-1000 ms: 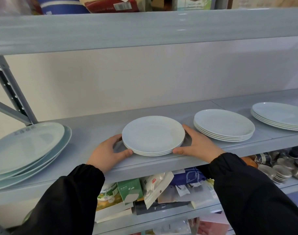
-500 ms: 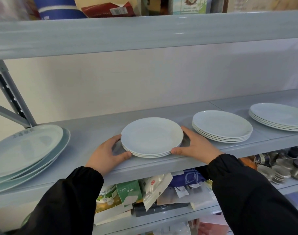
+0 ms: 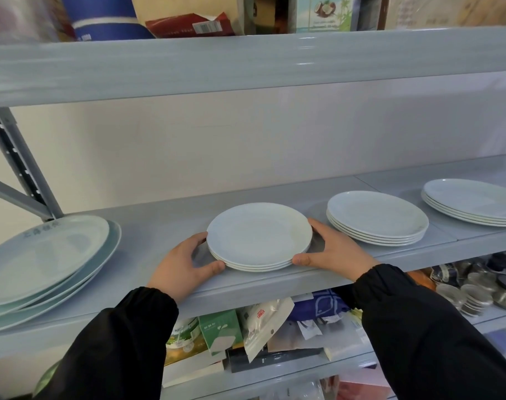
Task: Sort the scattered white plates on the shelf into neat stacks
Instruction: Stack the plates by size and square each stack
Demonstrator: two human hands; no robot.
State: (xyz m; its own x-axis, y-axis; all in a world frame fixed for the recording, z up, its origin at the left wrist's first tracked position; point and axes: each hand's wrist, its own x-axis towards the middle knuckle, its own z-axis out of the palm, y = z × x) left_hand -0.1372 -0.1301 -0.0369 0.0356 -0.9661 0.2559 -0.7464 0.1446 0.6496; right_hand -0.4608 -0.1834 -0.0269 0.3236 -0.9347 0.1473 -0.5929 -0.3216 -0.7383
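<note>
From the head camera we see a grey shelf (image 3: 165,226) against a pale wall (image 3: 246,145); near its front edge, in the middle, sits a small stack of white plates (image 3: 259,235); our left hand (image 3: 182,265) grasps its left rim, thumb at the front and fingers curled behind; our right hand (image 3: 335,252) grasps the right rim the same way; just to the right stands a taller stack (image 3: 377,217), further right a third stack (image 3: 473,202); at the far left, larger plates (image 3: 44,255) lie in a loose, slipped pile.

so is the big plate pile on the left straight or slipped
slipped: the big plates lie fanned out, rims offset, top one tilted.
</note>
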